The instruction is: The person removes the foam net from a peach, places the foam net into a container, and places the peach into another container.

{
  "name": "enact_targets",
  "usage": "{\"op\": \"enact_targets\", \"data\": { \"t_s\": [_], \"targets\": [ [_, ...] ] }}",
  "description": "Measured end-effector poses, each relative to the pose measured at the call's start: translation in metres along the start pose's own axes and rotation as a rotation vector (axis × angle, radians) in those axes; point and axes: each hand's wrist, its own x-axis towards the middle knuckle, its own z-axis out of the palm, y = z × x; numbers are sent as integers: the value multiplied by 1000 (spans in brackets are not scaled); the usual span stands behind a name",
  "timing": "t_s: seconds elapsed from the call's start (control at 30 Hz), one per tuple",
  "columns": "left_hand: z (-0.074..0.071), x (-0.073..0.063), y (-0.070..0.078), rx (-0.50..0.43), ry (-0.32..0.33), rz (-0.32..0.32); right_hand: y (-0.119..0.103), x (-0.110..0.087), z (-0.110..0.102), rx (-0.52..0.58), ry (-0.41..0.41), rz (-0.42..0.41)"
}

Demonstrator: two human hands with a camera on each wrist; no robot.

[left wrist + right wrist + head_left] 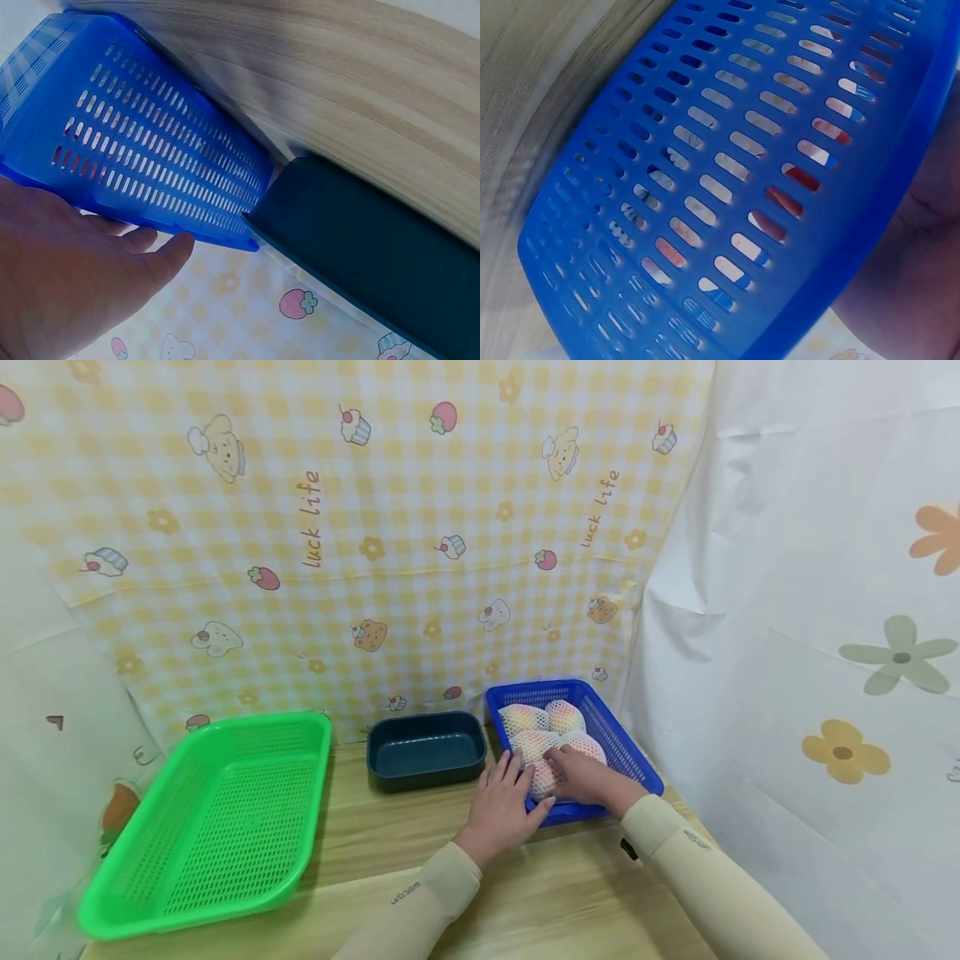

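In the head view, several round, pink-and-yellow fruits [533, 744] in white foam nets lie in a blue slotted basket [621, 742]. My right hand [588, 777] reaches over the basket's front side, its bent fingers gripping the nearest net-wrapped fruit [543, 781]. From the left, my left hand [501, 806] lies over the basket's near-left rim, fingers extended against that same fruit. The left wrist view has the left hand [97, 262] along the rim of the basket [150, 142]. In the right wrist view the basket wall [727, 180] hides most of the right hand [907, 255].
Directly left of the basket stands a dark teal rectangular container [427, 752]. A large green slotted basket [225, 827] takes up the left of the wooden table [405, 852]. Patterned cloth [420, 610] hangs behind, and white cloth [787, 693] hangs on the right.
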Motion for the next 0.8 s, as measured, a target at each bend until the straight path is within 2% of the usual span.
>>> {"op": "enact_targets", "data": {
  "t_s": [0.17, 0.33, 0.47, 0.8],
  "targets": [
    [0, 0, -1, 5, 1, -2, 5, 6, 5, 10, 3, -10],
    [-1, 0, 0, 7, -4, -3, 31, 21, 28, 19, 37, -18],
    [1, 0, 0, 8, -2, -4, 48, 32, 44, 19, 22, -17],
    [0, 0, 1, 9, -3, -5, 6, 12, 9, 83, -34, 44]
  ]
}}
